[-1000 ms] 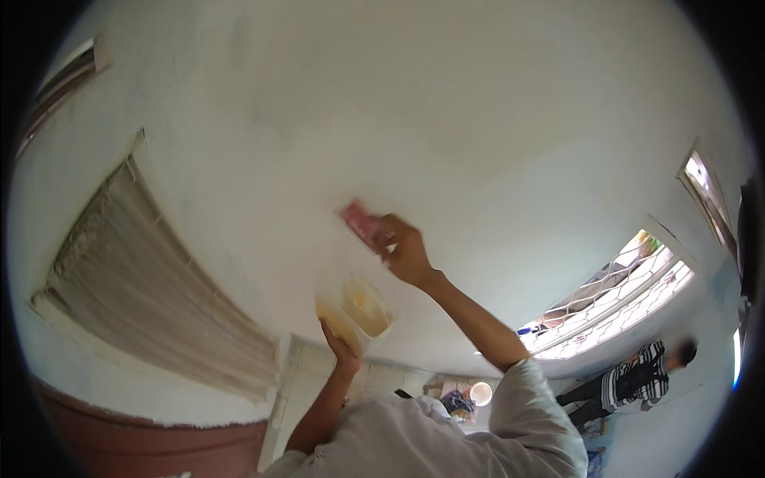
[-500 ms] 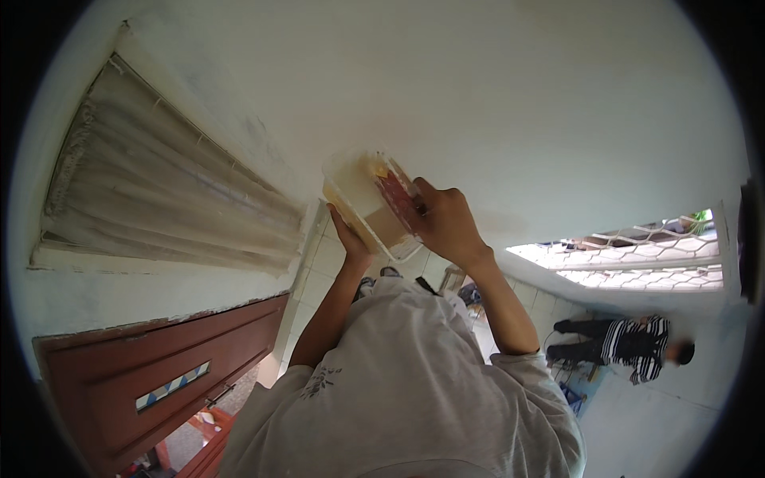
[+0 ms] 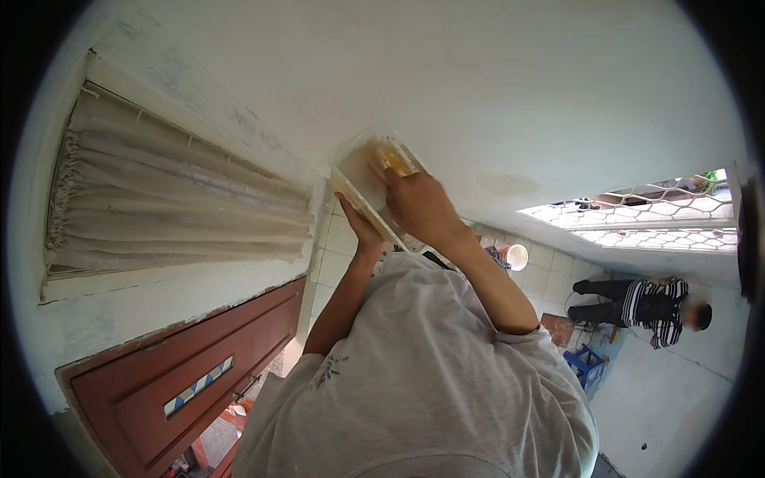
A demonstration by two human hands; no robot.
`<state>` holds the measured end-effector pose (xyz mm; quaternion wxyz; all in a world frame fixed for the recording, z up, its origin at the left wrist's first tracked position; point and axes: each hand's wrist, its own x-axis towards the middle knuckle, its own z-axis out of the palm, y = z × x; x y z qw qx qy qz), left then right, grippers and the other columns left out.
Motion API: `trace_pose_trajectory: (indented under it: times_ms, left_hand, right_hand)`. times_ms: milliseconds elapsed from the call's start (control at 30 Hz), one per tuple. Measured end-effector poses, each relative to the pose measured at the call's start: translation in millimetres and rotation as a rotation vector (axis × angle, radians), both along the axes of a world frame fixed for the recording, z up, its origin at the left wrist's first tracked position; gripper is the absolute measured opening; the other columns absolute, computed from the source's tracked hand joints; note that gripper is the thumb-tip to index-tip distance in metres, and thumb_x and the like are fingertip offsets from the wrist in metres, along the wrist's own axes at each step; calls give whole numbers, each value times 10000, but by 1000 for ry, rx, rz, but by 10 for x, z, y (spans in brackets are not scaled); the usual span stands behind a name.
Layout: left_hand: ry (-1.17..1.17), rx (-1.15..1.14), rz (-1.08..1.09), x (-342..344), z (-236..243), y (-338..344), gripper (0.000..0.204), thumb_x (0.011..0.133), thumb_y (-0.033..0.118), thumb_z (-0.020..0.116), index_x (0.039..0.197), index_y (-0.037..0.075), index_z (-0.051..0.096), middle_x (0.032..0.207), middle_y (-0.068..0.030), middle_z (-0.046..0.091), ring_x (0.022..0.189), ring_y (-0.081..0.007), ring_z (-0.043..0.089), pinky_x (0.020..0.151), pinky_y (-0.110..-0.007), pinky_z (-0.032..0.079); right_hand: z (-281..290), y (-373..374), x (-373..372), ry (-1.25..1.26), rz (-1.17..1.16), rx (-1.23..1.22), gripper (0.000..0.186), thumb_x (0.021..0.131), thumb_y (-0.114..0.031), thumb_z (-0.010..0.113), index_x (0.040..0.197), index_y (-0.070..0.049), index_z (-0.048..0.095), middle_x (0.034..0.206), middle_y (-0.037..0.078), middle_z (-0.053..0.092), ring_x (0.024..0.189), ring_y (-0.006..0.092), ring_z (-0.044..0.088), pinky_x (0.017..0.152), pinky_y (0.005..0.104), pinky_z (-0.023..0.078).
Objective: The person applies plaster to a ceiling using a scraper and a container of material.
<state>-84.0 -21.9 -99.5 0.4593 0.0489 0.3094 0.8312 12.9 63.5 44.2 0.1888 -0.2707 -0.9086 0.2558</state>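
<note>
A translucent rectangular plastic container point(image 3: 344, 153) is held up in front of my chest, tilted, with pale smears on its inside. My left hand point(image 3: 360, 223) grips it from below and along its left side, the thumb against the wall. Over the container's right side is my right hand point(image 3: 418, 205), its fingers closed round a hand tool point(image 3: 397, 163). Only an orange-yellow part of this tool shows, reaching into the container; the rest is hidden by the hand, so its exact kind is unclear.
A pale wall point(image 3: 510, 88) rises ahead. At left are a curtained window point(image 3: 183, 199) and a red-brown door point(image 3: 191, 374). On the right, a person point(image 3: 637, 307) in striped sleeves stands near a grilled opening point(image 3: 637, 211), a blue crate point(image 3: 586, 366) and a white bucket point(image 3: 516, 256).
My right hand has moved left and over the container, taking the tool deeper inside and covering its red part. The view has shifted, bringing the bucket and crate into clearer sight.
</note>
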Motion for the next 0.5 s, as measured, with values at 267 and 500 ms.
trace_pose_trajectory:
  times_ms: [267,500]
  left_hand:
    - [-9,8,-43,-14,96,-21,844,1006,755,218,1608,165,258,1572,-66,389,1429,-261,407,1192,-420,343]
    - [-87,17,-33,53,78,79,887,976,799,234,1557,138,338,1469,-86,487,1317,-239,514,1084,-403,459]
  right_hand:
    - [50,58,69,-35,-81,-114,156,894,-101,648,961,35,612,703,219,672,675,425,683,644,491,558]
    - [299,181,365,152,-75,-387,153,895,-58,679,990,45,618,786,184,735,704,286,746,644,358,583]
